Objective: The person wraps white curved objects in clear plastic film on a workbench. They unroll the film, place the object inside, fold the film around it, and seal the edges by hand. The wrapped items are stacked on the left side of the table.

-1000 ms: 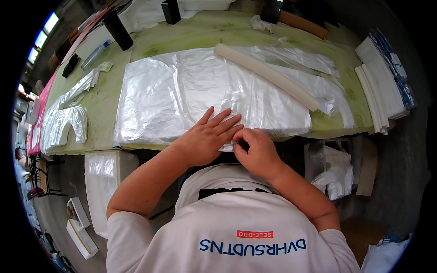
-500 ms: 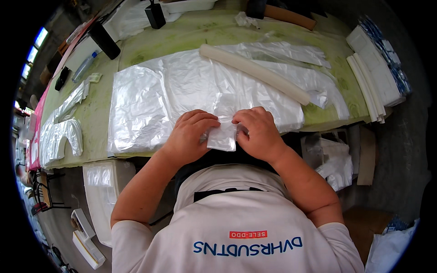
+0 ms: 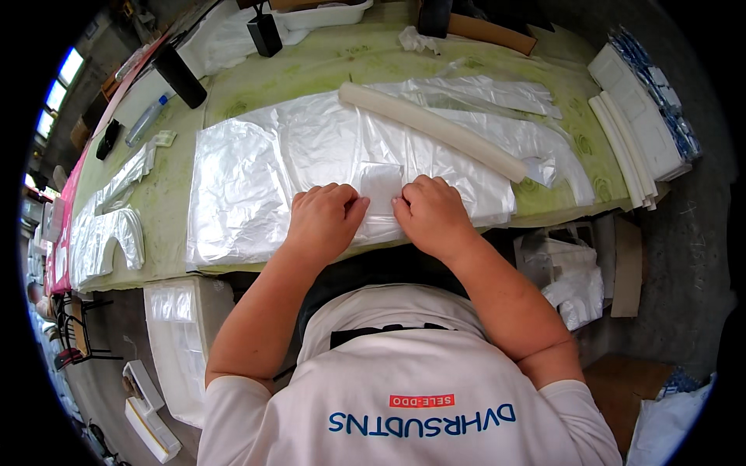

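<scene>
A small folded piece of clear plastic film (image 3: 381,185) lies near the front edge of the table, on top of a wide stack of shiny plastic sheets (image 3: 237,186). My left hand (image 3: 325,221) is closed at its left edge, fingers curled and thumb against them. On the opposite edge my right hand (image 3: 432,216) pinches the film the same way. The fingertips partly cover both edges. Beyond my hands a long whitish tube (image 3: 435,130) rests slantwise across the sheets.
Cut plastic pieces with a curved opening (image 3: 116,233) lie at the left. A black cylinder (image 3: 179,76) and a clear bottle (image 3: 145,122) stand or lie behind them. Several pale rods (image 3: 622,151) lean beside a white box (image 3: 641,113) at right. A translucent bin (image 3: 177,342) sits below the table.
The folded film's near end, which stuck out toward me between my hands, no longer shows there. The film lies flatter on the sheets, and my fingers have curled in at its sides.
</scene>
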Demonstrator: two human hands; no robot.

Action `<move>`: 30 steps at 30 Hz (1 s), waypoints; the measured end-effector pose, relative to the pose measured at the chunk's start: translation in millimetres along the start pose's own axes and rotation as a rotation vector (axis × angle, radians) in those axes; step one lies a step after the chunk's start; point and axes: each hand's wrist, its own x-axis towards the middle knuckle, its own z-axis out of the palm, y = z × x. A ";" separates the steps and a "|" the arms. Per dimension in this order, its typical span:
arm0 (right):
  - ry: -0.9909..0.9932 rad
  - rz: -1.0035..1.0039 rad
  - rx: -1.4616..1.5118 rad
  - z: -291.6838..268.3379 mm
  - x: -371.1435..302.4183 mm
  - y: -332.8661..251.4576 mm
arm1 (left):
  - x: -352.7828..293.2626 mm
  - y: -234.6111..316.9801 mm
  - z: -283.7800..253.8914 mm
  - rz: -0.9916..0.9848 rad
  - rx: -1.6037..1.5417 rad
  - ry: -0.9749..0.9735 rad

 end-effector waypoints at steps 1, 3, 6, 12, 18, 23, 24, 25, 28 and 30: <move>-0.015 0.016 -0.024 -0.6 0.8 -1.6 | 2.6 0.2 0.3 -0.015 0.040 -0.021; -0.033 0.034 -0.050 -0.6 2.2 -2.4 | 5.7 2.5 -0.2 -0.047 0.091 -0.057; -0.011 0.026 -0.045 1.9 2.6 -1.7 | 5.4 6.0 0.9 0.035 0.092 0.046; -0.044 0.097 -0.013 0.0 4.2 -2.5 | 4.3 1.7 23.5 0.361 0.256 -0.036; -0.016 0.153 0.089 -9.7 6.1 -9.5 | 10.5 12.2 11.1 0.329 0.292 -0.118; -0.181 0.216 0.067 -15.3 21.0 -3.6 | -34.0 20.6 1.8 0.448 -0.265 -0.099; -0.219 0.240 0.065 -18.9 24.4 -4.9 | -52.0 16.6 8.2 0.443 -0.450 -0.148; -0.260 0.262 0.061 -22.7 27.5 -7.3 | -68.7 18.9 13.5 0.170 -0.711 -0.283; -0.315 0.269 0.099 -31.6 27.8 -9.3 | -90.8 16.6 27.6 -0.531 -1.293 -0.614; -0.338 0.189 0.107 -38.7 19.4 -11.6 | -86.2 14.3 33.0 -0.743 -1.565 -0.515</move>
